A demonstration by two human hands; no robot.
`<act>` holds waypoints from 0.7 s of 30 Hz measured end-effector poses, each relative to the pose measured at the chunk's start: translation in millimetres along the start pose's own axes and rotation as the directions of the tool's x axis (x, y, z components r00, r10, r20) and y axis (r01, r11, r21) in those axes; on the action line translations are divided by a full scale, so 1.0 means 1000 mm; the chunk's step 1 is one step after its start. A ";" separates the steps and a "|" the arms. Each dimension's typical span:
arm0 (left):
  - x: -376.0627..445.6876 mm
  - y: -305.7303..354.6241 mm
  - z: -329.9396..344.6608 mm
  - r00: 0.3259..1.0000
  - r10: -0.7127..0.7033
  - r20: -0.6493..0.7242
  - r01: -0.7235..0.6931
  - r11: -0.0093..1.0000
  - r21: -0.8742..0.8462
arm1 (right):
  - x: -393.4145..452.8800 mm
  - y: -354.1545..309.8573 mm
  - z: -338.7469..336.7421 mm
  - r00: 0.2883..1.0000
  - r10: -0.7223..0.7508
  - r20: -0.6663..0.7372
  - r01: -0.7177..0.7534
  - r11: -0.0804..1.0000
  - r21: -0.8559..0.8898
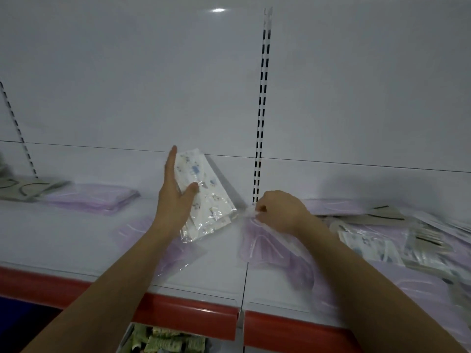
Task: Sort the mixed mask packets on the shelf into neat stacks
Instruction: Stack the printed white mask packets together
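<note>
My left hand [175, 197] holds a white mask packet with blue cartoon prints [206, 197] tilted above the shelf [63, 235], fingers straight behind it and thumb across its front. My right hand [277, 210] pinches the clear plastic corner of a purple mask packet [267, 248] lying on the shelf near the slotted upright. Another purple packet [175, 253] lies under my left forearm. A neat purple stack [94, 197] and a grey stack [23, 187] sit at the far left. A mixed heap of packets [397, 240] covers the shelf at right.
The white back panel carries a slotted upright [261, 123] at centre and another slotted upright [17, 131] at left. The shelf's front has a red edge strip [188, 312]. Below, a lower shelf holds green packaged goods [165, 342].
</note>
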State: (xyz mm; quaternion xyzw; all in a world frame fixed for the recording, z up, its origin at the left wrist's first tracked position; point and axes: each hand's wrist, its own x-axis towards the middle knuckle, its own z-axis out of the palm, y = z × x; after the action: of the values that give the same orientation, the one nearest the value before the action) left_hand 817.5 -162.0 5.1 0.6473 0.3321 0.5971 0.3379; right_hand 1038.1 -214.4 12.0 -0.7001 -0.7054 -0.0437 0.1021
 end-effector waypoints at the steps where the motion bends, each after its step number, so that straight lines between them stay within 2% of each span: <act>1: 0.000 -0.002 -0.001 1.000 0.011 0.022 -0.011 1.000 0.010 | 0.002 0.002 0.000 0.998 0.031 -0.052 -0.029 0.999 0.042; 3: 0.002 -0.007 -0.005 0.999 0.002 0.032 -0.002 1.000 0.002 | 0.002 0.007 -0.006 0.966 0.095 -0.242 -0.049 0.981 0.188; 5: 0.003 -0.007 -0.008 1.000 0.015 0.002 -0.015 1.000 -0.018 | -0.001 0.011 -0.016 0.862 0.166 -0.479 0.028 0.928 0.372; 7: 0.004 -0.007 -0.008 0.999 0.044 -0.030 -0.045 0.998 -0.044 | -0.007 0.011 -0.026 0.756 0.216 -0.618 0.129 0.876 0.465; 11: 0.004 -0.009 -0.006 0.997 0.071 -0.027 -0.072 0.996 -0.060 | -0.009 0.008 -0.038 0.632 0.242 -0.736 0.192 0.872 0.451; 14: 0.006 -0.009 -0.008 0.996 0.080 -0.043 -0.082 0.995 -0.048 | -0.012 0.003 -0.051 0.460 0.297 -0.837 0.272 0.850 0.451; 16: 0.007 -0.010 -0.009 0.995 0.080 -0.060 -0.083 0.995 -0.050 | -0.018 -0.003 -0.058 0.380 0.327 -0.865 0.377 0.799 0.468; 19: 0.005 -0.006 -0.009 0.995 0.070 -0.072 -0.073 0.996 -0.045 | -0.019 -0.013 -0.057 0.370 0.416 -0.831 0.417 0.725 0.548; 21: 0.002 -0.004 -0.008 0.995 0.068 -0.076 -0.071 0.997 -0.039 | -0.017 -0.015 -0.055 0.339 0.453 -0.824 0.391 0.729 0.562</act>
State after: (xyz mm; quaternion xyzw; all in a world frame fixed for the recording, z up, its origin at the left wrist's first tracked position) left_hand 809.9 -158.1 3.4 0.6285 0.3095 0.6389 0.3178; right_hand 1027.7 -242.7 62.9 -0.4644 -0.4582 -0.1728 0.7379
